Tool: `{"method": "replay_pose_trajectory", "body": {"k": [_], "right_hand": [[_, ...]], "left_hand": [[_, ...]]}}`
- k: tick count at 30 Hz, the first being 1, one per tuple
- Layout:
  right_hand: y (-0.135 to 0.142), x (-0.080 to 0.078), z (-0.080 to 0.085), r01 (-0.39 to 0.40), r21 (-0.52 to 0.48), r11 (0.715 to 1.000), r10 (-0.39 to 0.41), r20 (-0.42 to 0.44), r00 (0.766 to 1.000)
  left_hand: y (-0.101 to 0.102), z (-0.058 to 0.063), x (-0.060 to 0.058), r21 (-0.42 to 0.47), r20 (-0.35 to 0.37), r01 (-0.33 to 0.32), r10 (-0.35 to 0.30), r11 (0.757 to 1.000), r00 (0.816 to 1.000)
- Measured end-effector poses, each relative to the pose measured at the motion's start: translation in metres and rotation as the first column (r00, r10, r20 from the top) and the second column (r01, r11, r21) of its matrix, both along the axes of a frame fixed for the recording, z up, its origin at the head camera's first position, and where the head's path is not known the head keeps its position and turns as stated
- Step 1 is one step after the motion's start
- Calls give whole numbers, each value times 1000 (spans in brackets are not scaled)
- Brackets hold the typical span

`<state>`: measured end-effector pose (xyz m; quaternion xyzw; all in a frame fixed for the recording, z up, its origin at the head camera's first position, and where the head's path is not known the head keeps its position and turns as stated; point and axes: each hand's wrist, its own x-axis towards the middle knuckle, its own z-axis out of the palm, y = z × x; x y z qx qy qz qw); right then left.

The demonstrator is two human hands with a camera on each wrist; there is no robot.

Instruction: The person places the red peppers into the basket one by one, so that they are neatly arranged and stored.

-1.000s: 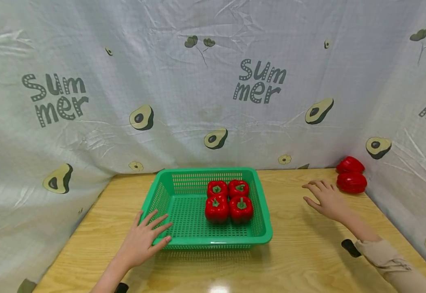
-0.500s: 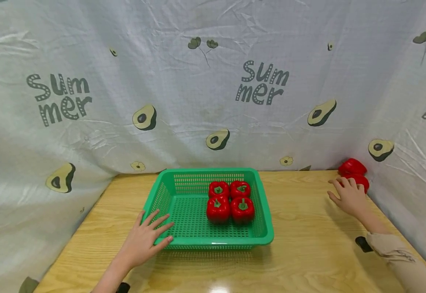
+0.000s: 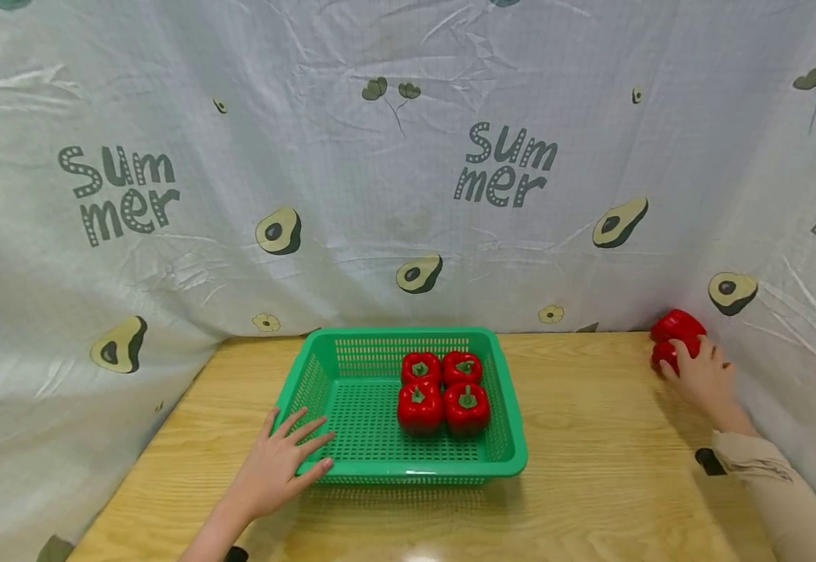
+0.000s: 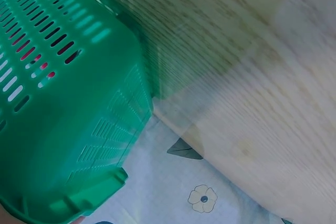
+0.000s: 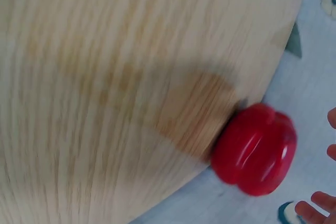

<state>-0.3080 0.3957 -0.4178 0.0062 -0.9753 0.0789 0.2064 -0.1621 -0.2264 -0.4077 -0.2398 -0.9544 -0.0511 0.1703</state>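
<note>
A green plastic basket (image 3: 408,468) stands on the table, with several red bell peppers (image 3: 420,409) upright in its right half. My left hand (image 3: 274,468) lies over its near left corner, fingers spread and touching the rim. In the left wrist view the side of the basket (image 4: 73,98) fills the left part. My right hand (image 3: 706,378) is over the nearer of two red bell peppers (image 3: 663,355) at the table's far right corner and partly hides it. In the right wrist view, separated fingertips (image 5: 321,201) show beside a red bell pepper (image 5: 254,150), apart from it.
Behind the nearer corner pepper lies another red bell pepper (image 3: 676,325). A pale printed cloth (image 3: 352,195) hangs along the back and both sides of the wooden table (image 3: 583,437). The left half of the basket shows its bare slotted floor.
My right hand has moved right across the table to the corner peppers, and now covers part of the nearer one. My left hand has stayed on the basket's corner.
</note>
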Motion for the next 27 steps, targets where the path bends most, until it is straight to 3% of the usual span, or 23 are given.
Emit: {"method": "replay_pose_trajectory", "body": {"k": [8, 17, 27], "right_hand": [[16, -3, 4, 43, -64, 997, -33, 148, 988], [20, 0, -7, 40, -13, 999, -38, 108, 993], [19, -3, -8, 58, 29, 998, -61, 134, 989]], "left_hand": [[-2, 3, 1, -16, 5, 3, -3, 1000, 1000], [0, 5, 4, -13, 22, -1, 1, 1000, 1000], [-1, 4, 3, -5, 13, 0, 0, 1000, 1000]]}}
